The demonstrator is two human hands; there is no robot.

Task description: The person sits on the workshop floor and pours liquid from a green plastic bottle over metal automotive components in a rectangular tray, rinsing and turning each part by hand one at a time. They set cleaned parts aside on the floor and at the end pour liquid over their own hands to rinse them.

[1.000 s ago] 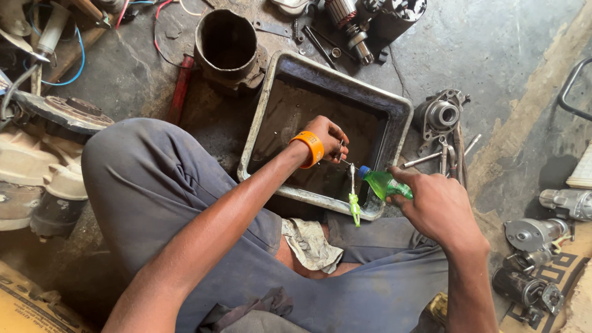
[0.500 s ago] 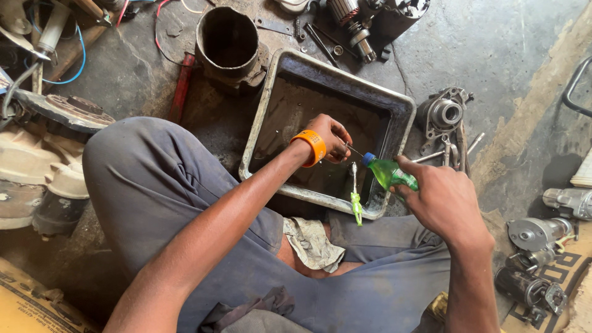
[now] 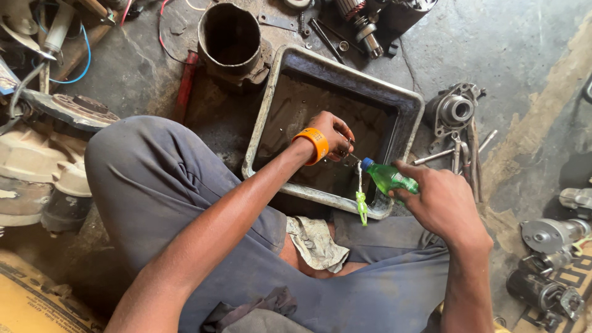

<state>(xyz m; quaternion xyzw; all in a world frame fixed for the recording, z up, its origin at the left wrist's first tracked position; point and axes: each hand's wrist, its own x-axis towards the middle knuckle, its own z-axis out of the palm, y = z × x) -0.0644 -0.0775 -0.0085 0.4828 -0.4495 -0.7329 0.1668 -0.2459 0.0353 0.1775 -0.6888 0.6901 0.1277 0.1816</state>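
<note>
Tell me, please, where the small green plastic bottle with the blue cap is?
The small green plastic bottle is in the right hand, tilted over the near right corner of the dark metal tray.

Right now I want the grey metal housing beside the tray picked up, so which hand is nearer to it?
Right. The right hand, holding the green bottle, sits just below the housing. The left hand is over the tray, farther off.
</note>
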